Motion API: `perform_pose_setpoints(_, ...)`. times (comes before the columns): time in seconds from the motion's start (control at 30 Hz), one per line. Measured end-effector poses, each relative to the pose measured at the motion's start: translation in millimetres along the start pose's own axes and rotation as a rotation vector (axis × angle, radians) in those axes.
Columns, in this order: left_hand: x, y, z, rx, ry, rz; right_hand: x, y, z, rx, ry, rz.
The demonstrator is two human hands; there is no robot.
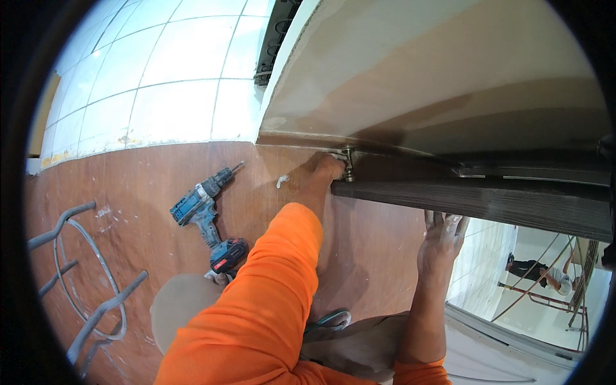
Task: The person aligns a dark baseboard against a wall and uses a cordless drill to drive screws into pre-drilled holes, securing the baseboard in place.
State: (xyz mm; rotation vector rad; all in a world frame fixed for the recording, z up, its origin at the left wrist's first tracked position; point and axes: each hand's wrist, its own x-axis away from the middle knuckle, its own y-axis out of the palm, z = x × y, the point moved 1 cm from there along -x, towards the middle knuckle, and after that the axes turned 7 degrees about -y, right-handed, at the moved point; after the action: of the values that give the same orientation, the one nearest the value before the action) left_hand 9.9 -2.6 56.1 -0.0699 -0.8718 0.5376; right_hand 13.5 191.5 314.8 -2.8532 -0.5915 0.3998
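Orange sleeves (256, 295) frame my view from the head camera, one running up the middle, the other cut off at the lower edge. My left grip (329, 168) is at the brass-toned metal fitting (349, 170), which stands at the near end of the dark wood-grain panel (475, 202), close to the foot of the beige wall (410, 70); I cannot tell whether those fingers close around it. My right grip (441, 242) has its fingers extended against the panel's lower edge, tips out of sight, so I cannot tell how firmly it holds. Left of my forearm, a blue-and-grey cordless drill (206, 221) lies on the reddish-brown floor (147, 212), its bit pointing toward the wall. A small white scrap (282, 181) sits between drill and left grip.
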Motion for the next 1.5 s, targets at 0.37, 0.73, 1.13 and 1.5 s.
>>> perform_pose_setpoints(0.37, 36.6, -26.4, 14.3, 0.104, -0.036, -0.057, 0.3, 2.0, -0.1, 0.039, 0.023, 0.014)
perform_pose_setpoints(0.73, 8.3, -5.1, 0.8, 0.22, -0.094, -0.093, -5.6, 12.1, -8.6, 0.04, 0.001, -0.025)
perform_pose_setpoints(1.13, 21.8, -11.4, 6.3, 0.261, -0.089, -0.045, -5.4, 14.9, -13.6, 0.084, 0.011, -0.031)
perform_pose_setpoints(1.5, 40.7, -26.2, 9.1, 0.144, -0.09, -0.04, -5.5, 13.5, -9.7, 0.05, 0.036, 0.056)
